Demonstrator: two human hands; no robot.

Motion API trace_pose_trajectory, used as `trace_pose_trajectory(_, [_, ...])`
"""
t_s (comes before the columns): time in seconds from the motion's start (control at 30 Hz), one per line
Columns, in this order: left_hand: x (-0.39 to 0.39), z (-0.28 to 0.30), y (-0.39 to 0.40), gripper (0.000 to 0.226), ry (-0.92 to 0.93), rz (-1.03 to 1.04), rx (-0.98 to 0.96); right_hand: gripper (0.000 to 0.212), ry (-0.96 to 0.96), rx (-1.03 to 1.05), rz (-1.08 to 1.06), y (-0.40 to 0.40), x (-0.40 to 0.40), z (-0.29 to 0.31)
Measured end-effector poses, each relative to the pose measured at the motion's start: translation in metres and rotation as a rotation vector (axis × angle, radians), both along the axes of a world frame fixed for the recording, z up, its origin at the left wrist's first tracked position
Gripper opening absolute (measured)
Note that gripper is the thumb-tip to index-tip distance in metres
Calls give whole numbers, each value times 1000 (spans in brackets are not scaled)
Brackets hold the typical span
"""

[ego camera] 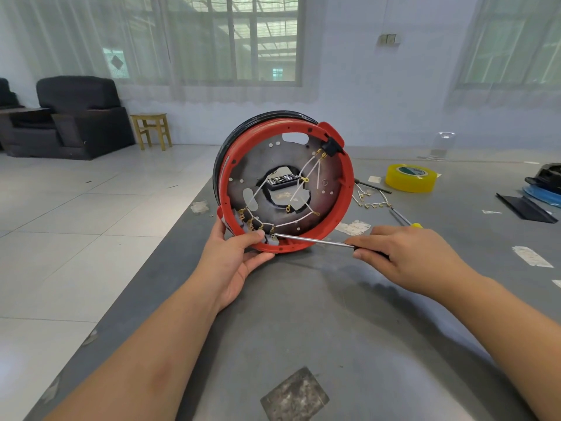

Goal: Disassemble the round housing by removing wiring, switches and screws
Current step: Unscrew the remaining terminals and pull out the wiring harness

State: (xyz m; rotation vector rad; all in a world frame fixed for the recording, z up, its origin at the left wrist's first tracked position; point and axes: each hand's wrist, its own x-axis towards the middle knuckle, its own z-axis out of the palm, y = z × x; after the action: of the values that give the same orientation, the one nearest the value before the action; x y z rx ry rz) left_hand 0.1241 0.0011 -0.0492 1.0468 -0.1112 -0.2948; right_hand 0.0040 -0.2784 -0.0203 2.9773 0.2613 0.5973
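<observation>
Round housing [285, 183] propped on edge on the counter [303, 314] — left hand [233, 259] fingers grip its rim, right hand [403, 256] clamps the screwdriver [312, 240] at a switch terminal; some wiring [372, 199] already out — most remains.

A makeshift workshop in a plain room: a grey worktable [303, 314] scattered with a yellow tape roll [410, 177] and loose wire pieces [372, 199] at far right, a tiled floor [76, 208], black armchair [76, 117] and small wooden stool [151, 129] far left, curtained windows [236, 38] beyond.
</observation>
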Motion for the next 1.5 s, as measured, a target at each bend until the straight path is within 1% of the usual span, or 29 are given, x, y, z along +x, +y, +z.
trace_pose_trajectory(0.37, [0, 1, 0, 57, 17, 24, -17, 40, -207, -50, 52, 3, -6, -9])
trace_pose_trajectory(0.5, [-1, 0, 1, 55, 9, 27, -11, 43, -245, -57, 71, 2, -7, -9])
trace_pose_trajectory(0.7, [1, -1, 2, 50, 41, 30, -54, 39, -318, -93, 77, 5, -6, -9])
trace_pose_trajectory(0.97, [1, -2, 2, 52, 43, 31, -61, 40, -281, -77, 88, 7, -8, -11])
trace_pose_trajectory(1.07, [2, -2, 1, 53, 46, 35, -58, 39, -290, -57, 84, 7, -8, -11])
trace_pose_trajectory(1.17, [2, -2, 2, 54, 50, 33, -60, 38, -306, -80, 88, 6, -8, -13])
trace_pose_trajectory(1.3, [2, -2, 3, 55, 51, 32, -67, 33, -341, -116, 90, 4, -5, -14])
trace_pose_trajectory(1.4, [0, -1, 1, 54, 41, 38, -61, 24, -369, -127, 92, 3, -4, -16])
trace_pose_trajectory(1.5, [-1, -1, 0, 52, 23, 47, -53, 25, -393, -121, 89, 4, -3, -17])
